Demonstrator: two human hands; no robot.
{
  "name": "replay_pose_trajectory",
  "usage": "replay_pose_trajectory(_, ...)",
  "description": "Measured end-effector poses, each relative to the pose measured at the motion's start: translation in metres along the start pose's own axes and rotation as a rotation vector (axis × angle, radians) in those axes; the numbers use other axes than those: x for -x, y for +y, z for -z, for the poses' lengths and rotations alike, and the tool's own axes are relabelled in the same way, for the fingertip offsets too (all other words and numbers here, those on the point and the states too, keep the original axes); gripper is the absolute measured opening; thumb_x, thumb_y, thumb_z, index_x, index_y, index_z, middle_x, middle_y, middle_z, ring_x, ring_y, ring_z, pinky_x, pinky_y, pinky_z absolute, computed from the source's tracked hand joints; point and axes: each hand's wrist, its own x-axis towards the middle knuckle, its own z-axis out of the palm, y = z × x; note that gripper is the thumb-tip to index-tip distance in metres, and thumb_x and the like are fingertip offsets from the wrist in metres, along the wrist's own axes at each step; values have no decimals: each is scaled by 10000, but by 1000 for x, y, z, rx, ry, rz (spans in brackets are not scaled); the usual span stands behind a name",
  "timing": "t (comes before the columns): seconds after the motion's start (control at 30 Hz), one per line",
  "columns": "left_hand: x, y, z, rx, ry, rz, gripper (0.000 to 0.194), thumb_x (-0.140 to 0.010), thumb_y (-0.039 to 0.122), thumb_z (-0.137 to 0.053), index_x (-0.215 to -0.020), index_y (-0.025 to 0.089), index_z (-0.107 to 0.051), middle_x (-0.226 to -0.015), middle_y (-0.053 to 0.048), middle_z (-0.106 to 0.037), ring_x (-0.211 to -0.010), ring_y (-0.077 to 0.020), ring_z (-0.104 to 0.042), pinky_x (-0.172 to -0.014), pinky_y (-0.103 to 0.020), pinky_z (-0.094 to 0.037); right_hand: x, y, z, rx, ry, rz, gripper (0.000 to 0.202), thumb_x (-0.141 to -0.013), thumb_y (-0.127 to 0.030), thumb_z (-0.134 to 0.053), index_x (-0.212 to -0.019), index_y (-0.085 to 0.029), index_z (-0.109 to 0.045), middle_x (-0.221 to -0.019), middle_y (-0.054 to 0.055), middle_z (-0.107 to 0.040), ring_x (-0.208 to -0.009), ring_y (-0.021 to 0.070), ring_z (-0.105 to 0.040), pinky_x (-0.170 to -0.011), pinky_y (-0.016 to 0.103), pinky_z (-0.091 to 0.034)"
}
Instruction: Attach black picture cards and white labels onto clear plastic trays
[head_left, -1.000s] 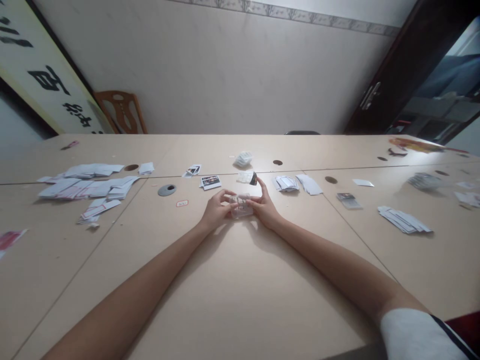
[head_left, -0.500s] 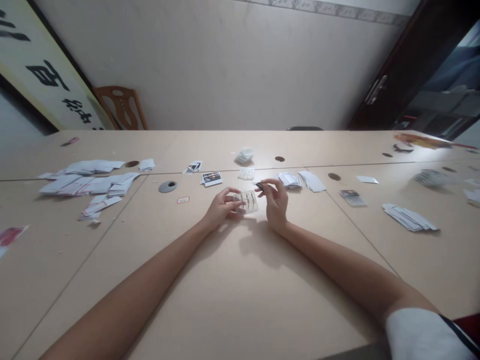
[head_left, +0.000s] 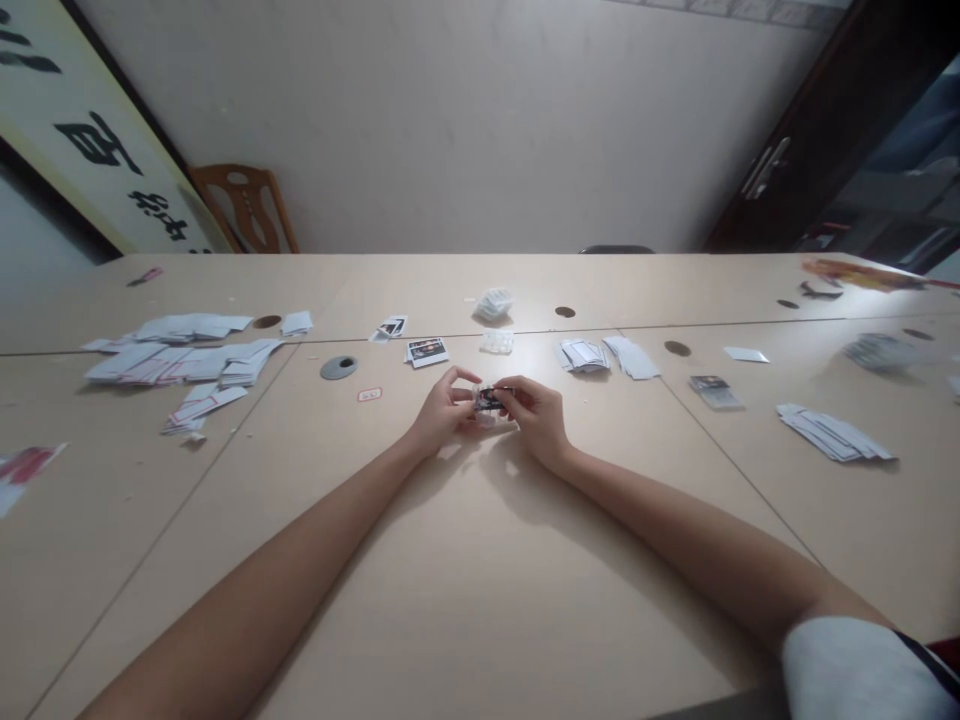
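Note:
My left hand (head_left: 441, 414) is closed around the left side of a small clear plastic case (head_left: 489, 419), held just above the table. A dark printed card (head_left: 490, 399) lies over the case and covers most of it. On the card's right edge, the fingers and thumb of my right hand (head_left: 543, 422) are pinched. Whether the card sits inside the case or only on top, I cannot tell. Beyond my hands lies another clear plastic piece (head_left: 496, 343), with a pile of clear cases (head_left: 493, 304) farther back.
Printed cards (head_left: 427, 352) lie left of the clear pieces, white cards (head_left: 583, 356) to the right. Many white slips (head_left: 180, 362) cover the left side. A filled case (head_left: 716, 392) and a fanned stack of cards (head_left: 836, 432) are at right. A grey grommet (head_left: 339, 367) sits left of my hands.
My right hand has moved left and brought the dark card over the clear case, hiding the small dark items seen in it before. My left hand still holds the case.

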Motion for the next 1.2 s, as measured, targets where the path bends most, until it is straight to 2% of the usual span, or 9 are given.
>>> replay_pose_trajectory(0.17,-2,-3,3,26,-41,17,458,-700,367,-774,-1000,200,-471,-782,4,-678,-610,-135,-665,-581,-257,-558,-2,3,2,154,36,57,92,-856,-270,-620,-831,-206,-681,-707,13,-672,-568,144,-583,-589,280,-475)
replay_pose_trajectory(0.3,-2,-1,3,6,-21,30,406,-769,461,-710,-993,202,-491,-828,7,-655,-598,-134,-679,-563,-254,-561,-3,3,2,220,46,65,113,-859,-293,-621,-827,-206,-685,-664,11,-654,-565,151,-575,-585,281,-461)
replay_pose_trajectory(0.5,-2,-1,2,-17,-22,28,470,-736,501,-751,-979,200,-484,-833,11,-632,-617,-148,-696,-579,-258,-575,-3,2,3,241,49,84,127,-863,-306,-626,-814,-203,-681,-708,23,-673,-584,151,-575,-595,283,-460)
replay_pose_trajectory(0.67,-3,4,4,12,-2,31,471,-755,558,-713,-960,197,-489,-819,14,-618,-649,-192,-726,-587,-290,-590,-6,-2,5,116,74,59,165,-861,-362,-633,-828,-204,-665,-702,14,-662,-550,136,-576,-534,266,-473)
replay_pose_trajectory(0.73,-1,18,5,-19,-3,11,491,-716,488,-777,-980,196,-483,-803,4,-653,-690,-206,-735,-644,-314,-601,-11,-14,7,46,90,53,185,-850,-385,-650,-820,-203,-663,-645,-3,-633,-520,127,-573,-505,256,-473)
replay_pose_trajectory(0.8,2,42,6,-63,-8,-27,510,-689,419,-817,-998,191,-481,-759,1,-673,-698,-208,-735,-665,-319,-602,-20,-35,13,-22,82,52,200,-828,-396,-679,-802,-199,-663,-587,-20,-601,-491,120,-569,-472,245,-471)
replay_pose_trajectory(1.03,32,148,-4,-186,-70,-131,454,-698,306,-819,-985,171,-494,-713,-9,-672,-645,-213,-723,-576,-300,-600,-52,-144,48,-83,-125,136,228,-738,-382,-770,-750,-171,-686,-535,-19,-602,-435,91,-561,-369,188,-404)
replay_pose_trajectory(1.1,44,167,-12,-203,-55,-158,443,-699,296,-817,-978,170,-496,-715,-7,-673,-615,-192,-710,-568,-297,-602,-51,-167,53,-61,-121,168,218,-743,-378,-769,-747,-172,-700,-498,-27,-578,-402,80,-526,-343,181,-356)
replay_pose_trajectory(1.2,64,183,-23,-194,-50,-197,459,-720,311,-804,-1008,181,-472,-758,-28,-702,-655,-221,-727,-565,-298,-601,-40,-186,53,-13,-82,229,204,-762,-374,-759,-741,-177,-711,-484,-29,-568,-381,72,-482,-352,194,-340)
